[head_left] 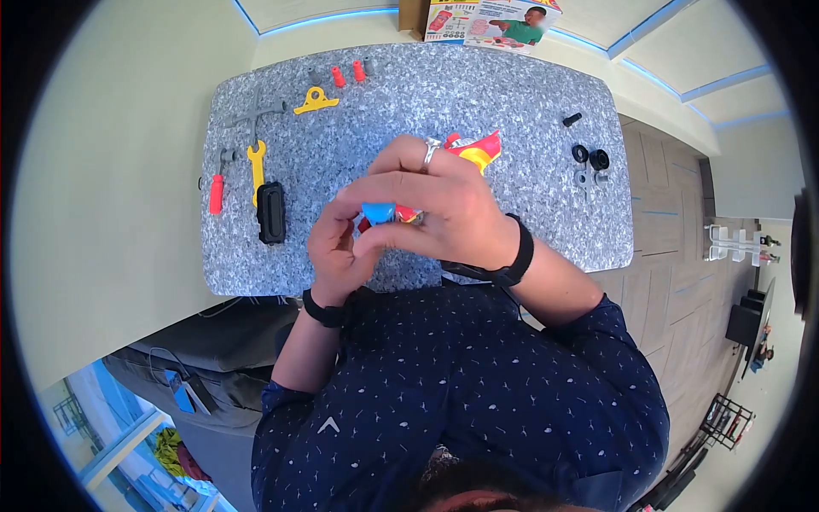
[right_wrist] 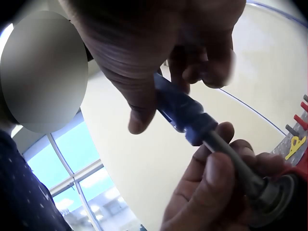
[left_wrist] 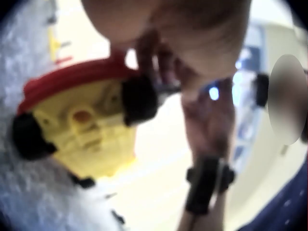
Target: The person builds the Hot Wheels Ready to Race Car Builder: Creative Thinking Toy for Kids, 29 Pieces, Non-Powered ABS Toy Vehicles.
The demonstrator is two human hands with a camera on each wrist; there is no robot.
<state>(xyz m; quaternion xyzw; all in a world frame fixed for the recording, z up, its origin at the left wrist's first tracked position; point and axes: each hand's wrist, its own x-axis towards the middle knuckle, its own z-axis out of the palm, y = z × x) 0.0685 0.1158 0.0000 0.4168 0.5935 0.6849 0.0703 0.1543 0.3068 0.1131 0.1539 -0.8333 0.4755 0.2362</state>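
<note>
A toy vehicle (head_left: pixel 480 154), red and yellow with black wheels, is partly hidden behind the hands. The left wrist view shows its yellow underside (left_wrist: pixel 91 130), tilted on edge, above the table. My right hand (head_left: pixel 452 205) grips the blue handle (right_wrist: pixel 180 106) of a driver. The grey shaft (right_wrist: pixel 233 159) runs down to a wheel (right_wrist: pixel 284 197). Around the shaft's lower part, close to the wheel, the thumb and fingers of my left hand (right_wrist: pixel 207 192) pinch. Whether this hand also bears the vehicle, I cannot tell.
On the speckled table (head_left: pixel 529 102), a yellow wrench (head_left: pixel 257 171), a black case (head_left: pixel 271 213) and a red-handled tool (head_left: pixel 216 194) lie left. A yellow piece (head_left: pixel 316 101) and red pieces (head_left: pixel 338 77) lie at the back left, small black parts (head_left: pixel 600 160) at right. Boxes (head_left: pixel 512 26) stand behind.
</note>
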